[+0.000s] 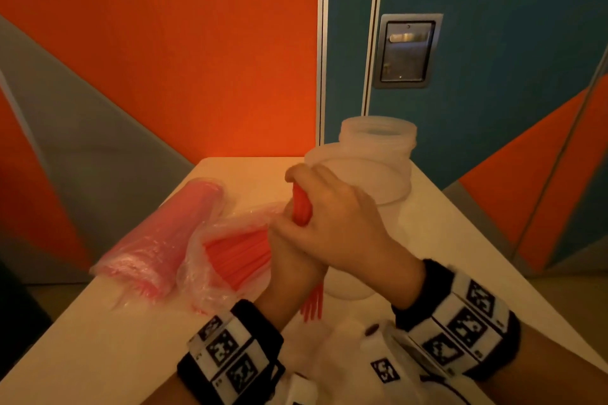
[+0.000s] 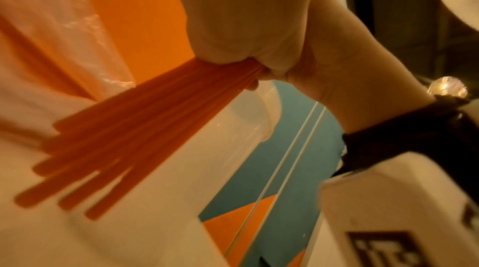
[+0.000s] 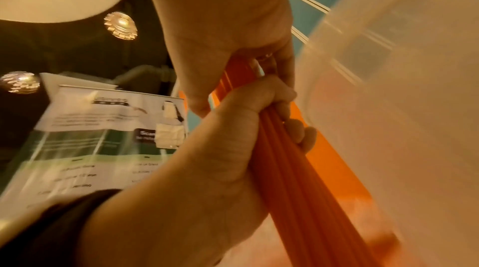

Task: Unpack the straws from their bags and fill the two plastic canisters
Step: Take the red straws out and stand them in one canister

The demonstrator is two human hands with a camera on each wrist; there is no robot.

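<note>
Both hands hold one bundle of red straws [image 1: 301, 207] upright over the white table [image 1: 115, 339]. My left hand [image 1: 289, 240] grips the bundle low down, and my right hand [image 1: 332, 207] wraps round it just above. The straws' lower ends [image 1: 312, 306] fan out below the hands. In the left wrist view the straws [image 2: 129, 138] spread from the left hand [image 2: 233, 54]. A translucent canister [image 1: 371, 158] stands open just behind the hands; it also fills the right side [image 3: 401, 87] of the right wrist view. I cannot make out a second canister.
An opened clear bag with red straws [image 1: 230, 253] lies left of the hands. A sealed bag of pink straws [image 1: 164, 240] lies further left. The table ends at an orange wall behind and a blue door with a metal recessed handle [image 1: 408, 49].
</note>
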